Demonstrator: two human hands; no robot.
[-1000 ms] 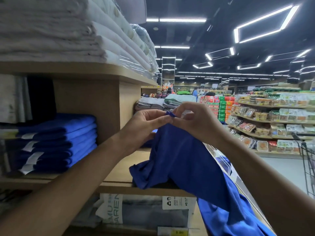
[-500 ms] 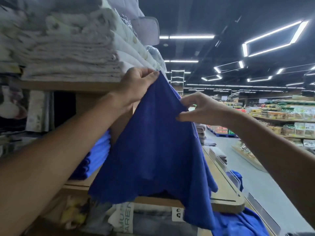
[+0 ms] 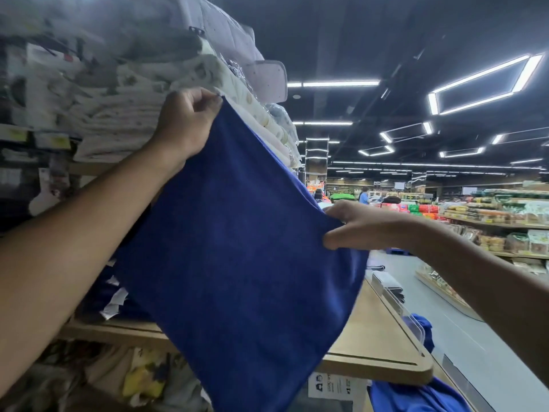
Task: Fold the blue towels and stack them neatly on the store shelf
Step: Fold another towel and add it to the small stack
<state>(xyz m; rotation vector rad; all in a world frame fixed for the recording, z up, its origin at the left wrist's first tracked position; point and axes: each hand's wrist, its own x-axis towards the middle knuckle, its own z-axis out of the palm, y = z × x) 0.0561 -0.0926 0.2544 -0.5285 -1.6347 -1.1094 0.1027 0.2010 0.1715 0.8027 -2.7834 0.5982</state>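
Single head-worn wide-angle view; faces forward along the wooden shelf (image 3: pixel 377 331) toward the store aisle (image 3: pixel 475 346). Sits close to the blue towel (image 3: pixel 237 248) held up mid-frame.

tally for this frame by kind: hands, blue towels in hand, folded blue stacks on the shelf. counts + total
Hands: 2, left hand and right hand, both pinching the towel.
Blue towel in hand: 1.
Folded blue stack on the wooden shelf: 1, mostly hidden.
Total: 4.
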